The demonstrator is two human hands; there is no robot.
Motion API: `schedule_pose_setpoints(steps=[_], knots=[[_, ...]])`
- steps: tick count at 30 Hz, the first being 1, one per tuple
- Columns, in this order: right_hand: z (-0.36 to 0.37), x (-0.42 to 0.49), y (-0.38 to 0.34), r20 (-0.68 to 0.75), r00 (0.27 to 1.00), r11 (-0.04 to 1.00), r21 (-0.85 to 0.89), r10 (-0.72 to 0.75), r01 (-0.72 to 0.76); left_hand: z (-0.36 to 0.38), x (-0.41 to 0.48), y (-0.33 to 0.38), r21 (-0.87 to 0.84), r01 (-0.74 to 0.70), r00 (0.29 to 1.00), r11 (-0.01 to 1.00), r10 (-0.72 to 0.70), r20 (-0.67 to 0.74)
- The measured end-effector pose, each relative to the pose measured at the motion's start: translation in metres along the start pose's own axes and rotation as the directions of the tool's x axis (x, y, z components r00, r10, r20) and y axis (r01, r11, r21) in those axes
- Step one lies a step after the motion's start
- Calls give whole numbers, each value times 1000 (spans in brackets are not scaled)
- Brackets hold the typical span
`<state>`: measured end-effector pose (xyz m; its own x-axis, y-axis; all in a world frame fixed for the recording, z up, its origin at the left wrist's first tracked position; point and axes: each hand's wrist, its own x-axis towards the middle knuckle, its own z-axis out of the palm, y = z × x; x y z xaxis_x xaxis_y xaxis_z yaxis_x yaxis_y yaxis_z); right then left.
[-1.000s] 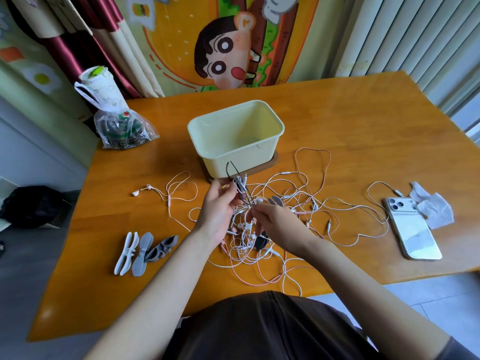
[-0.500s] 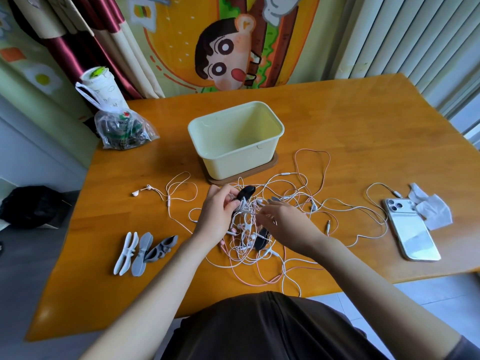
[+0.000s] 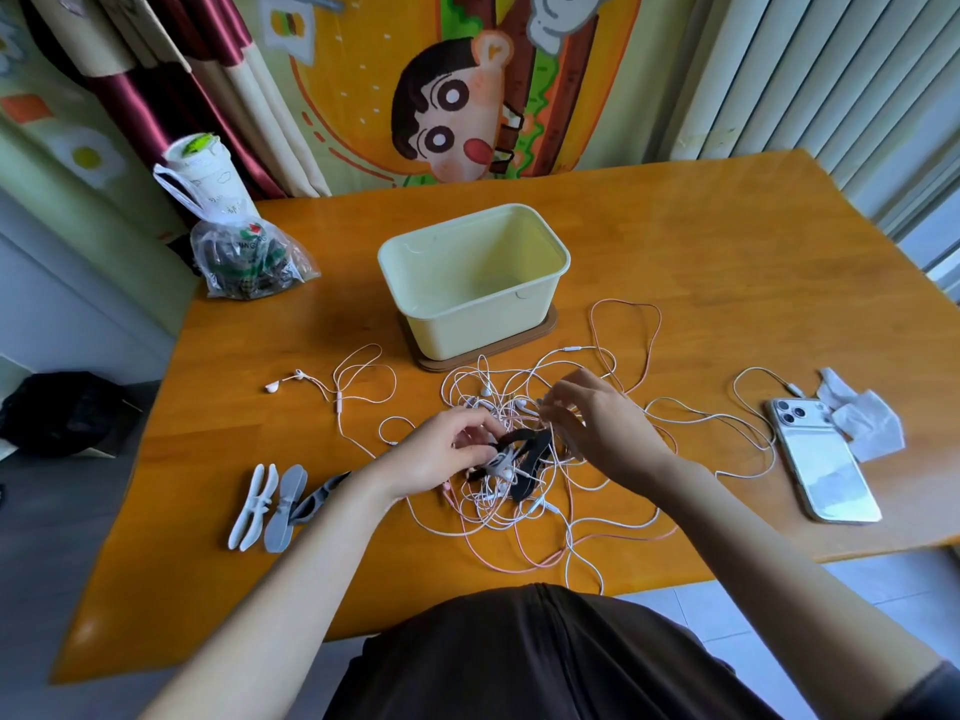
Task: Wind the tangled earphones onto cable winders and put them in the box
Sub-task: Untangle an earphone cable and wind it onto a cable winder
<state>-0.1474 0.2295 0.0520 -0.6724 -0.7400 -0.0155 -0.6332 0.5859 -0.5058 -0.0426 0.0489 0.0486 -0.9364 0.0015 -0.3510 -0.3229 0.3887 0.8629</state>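
earphones (image 3: 519, 519): tangled at frame centre on table (image 3: 727, 262), just below box (image 3: 467, 324). black winder (image 3: 530, 457) gripped by left hand (image 3: 441, 454). right hand (image 3: 597, 428): curled over cables, grasp cannot be told. spare winders (image 3: 275, 504) lower left; phone (image 3: 821, 459), tissue (image 3: 862, 423) right; bag (image 3: 244, 262) upper left, print unreadable.
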Motion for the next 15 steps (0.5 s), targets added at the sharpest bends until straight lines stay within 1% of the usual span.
schedule_pose_setpoints(steps=[2, 3, 5, 7, 11, 15], knots=[[3, 0, 0, -2, 1000, 1000, 14, -11, 11, 1, -2, 4, -101, -18, 997, 995, 26, 77], [5, 0, 1, -1, 1000, 999, 44, -3, 3, 2, -3, 6, -172, -37, 996, 984, 50, 71], [6, -1, 0, 8, 999, 987, 158, 37, -38, 3, -5, 11, -352, -76, 997, 933, 81, -1], [8, -3, -4, 12, 998, 964, 258, 61, -62, 3, -6, 15, -499, -126, 992, 857, 96, -85], [10, -5, -23, 7, 997, 911, 404, 82, -77, 8, -5, 24, -636, -206, 975, 744, 100, -199], [15, -3, -31, 17, 991, 796, 594, 133, -117, 12, -1, 28, -725, -261, 960, 637, 95, -262]])
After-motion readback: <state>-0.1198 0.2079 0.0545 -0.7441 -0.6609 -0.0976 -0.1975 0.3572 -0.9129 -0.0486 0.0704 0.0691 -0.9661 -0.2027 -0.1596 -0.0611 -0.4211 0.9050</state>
